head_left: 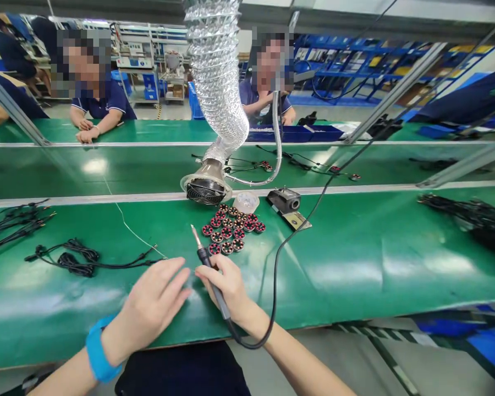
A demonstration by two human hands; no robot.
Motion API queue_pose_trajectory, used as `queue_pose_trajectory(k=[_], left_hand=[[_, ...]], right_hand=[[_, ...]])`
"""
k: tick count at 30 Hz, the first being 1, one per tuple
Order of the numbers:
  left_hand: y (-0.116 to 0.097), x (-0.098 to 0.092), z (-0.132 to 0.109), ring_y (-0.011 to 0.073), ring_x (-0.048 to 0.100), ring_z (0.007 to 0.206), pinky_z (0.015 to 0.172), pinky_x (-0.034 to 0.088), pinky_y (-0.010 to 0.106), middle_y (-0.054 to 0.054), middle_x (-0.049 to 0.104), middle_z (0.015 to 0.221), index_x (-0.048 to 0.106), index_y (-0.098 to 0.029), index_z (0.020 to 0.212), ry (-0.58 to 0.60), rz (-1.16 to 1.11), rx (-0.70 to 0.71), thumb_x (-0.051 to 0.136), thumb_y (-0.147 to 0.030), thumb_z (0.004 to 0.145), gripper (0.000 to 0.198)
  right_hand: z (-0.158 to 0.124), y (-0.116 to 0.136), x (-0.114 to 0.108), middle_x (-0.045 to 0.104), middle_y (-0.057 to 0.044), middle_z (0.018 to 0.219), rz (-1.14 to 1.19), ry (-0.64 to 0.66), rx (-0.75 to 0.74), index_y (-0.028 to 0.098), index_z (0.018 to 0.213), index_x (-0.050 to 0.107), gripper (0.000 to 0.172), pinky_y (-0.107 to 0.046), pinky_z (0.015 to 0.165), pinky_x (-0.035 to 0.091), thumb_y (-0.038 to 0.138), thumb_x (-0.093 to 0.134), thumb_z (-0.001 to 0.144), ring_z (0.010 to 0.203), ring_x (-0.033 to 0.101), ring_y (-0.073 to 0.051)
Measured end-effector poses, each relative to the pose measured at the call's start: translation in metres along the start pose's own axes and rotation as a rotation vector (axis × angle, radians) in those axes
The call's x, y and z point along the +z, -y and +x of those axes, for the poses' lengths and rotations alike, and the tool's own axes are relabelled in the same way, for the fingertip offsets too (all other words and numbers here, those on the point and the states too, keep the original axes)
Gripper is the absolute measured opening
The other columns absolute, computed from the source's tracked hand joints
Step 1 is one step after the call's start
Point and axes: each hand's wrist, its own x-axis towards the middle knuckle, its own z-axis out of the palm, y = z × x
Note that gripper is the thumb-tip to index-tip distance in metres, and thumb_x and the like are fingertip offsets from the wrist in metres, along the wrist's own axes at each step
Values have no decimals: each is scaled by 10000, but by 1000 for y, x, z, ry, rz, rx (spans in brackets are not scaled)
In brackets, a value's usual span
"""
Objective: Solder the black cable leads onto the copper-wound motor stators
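My right hand is wrapped round a soldering iron, its bare tip pointing up and away from me. Just left of it, my left hand has its fingers stretched out, with a blue band on the wrist. Beyond its fingertips run a thin pale wire, which looks like solder, and the end of a bundled black cable. Whether the fingers touch either one is hard to see. Several small round motor stators with red and copper-coloured windings lie grouped past the iron's tip.
A fume extractor nozzle hangs over the bench from a foil duct. Behind the stators stand a clear dish and an iron holder. Black cables lie at right. Co-workers sit across the bench.
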Motion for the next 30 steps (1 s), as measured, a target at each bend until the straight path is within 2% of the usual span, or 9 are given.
queue_pose_trajectory(k=[2,4,7,10,15,17,20,23,30], left_hand=[[-9,11,6,235,666,996,869,557,376,125,697,1081,557,-162,1222,34,-43,-5,540,-204,956,269],[-11,23,5,194,664,775,703,548,318,72,692,848,604,-158,1057,71,-69,-59,489,-219,985,149],[-3,31,-4,162,604,607,577,477,278,18,626,674,609,-184,865,176,-84,-63,439,-208,1000,218],[19,24,-14,164,649,665,626,480,264,31,688,753,631,-192,920,220,-90,-62,398,-213,1008,250],[77,1,-17,171,650,654,615,464,261,27,694,810,603,-210,979,223,30,-504,347,-382,1017,310],[91,-4,-19,204,669,759,649,485,284,55,678,929,573,-206,1036,259,36,-575,370,-468,992,334],[99,-1,-26,247,672,906,724,516,322,83,637,1070,553,-208,1112,349,-27,-529,470,-578,919,426],[97,9,-37,218,668,790,684,511,308,51,631,981,589,-229,1006,409,-109,-482,479,-571,914,371],[76,27,-38,181,645,676,614,499,262,19,629,827,617,-255,821,383,-322,-387,526,-558,896,325]], right_hand=[[-1,6,4,472,-16,708,9,2,-21,194,875,715,239,-270,577,339,163,502,978,651,432,-150],[-4,8,5,469,-18,706,4,18,-23,185,881,712,245,-269,577,336,156,491,982,652,428,-151],[-11,4,2,483,-25,713,-51,81,-46,187,885,708,255,-274,583,330,151,476,987,657,428,-156],[-19,-10,-3,479,-21,694,-161,105,-58,197,870,705,261,-278,578,314,138,476,980,646,416,-160],[-22,-41,-9,543,-46,818,-260,-23,111,195,962,692,188,-272,613,409,155,508,975,697,502,-165],[-19,-47,-7,582,-77,944,-232,5,126,201,1073,665,183,-289,666,465,163,514,976,776,563,-185],[-15,-47,-1,589,-110,1044,-178,117,128,211,1171,620,235,-329,732,513,157,517,968,872,594,-220],[-13,-43,5,592,-119,1046,-182,194,132,217,1178,621,275,-362,757,517,116,494,955,896,583,-240],[-1,-28,18,560,-73,1010,-219,337,110,228,1166,602,347,-300,707,457,41,535,882,822,520,-206]])
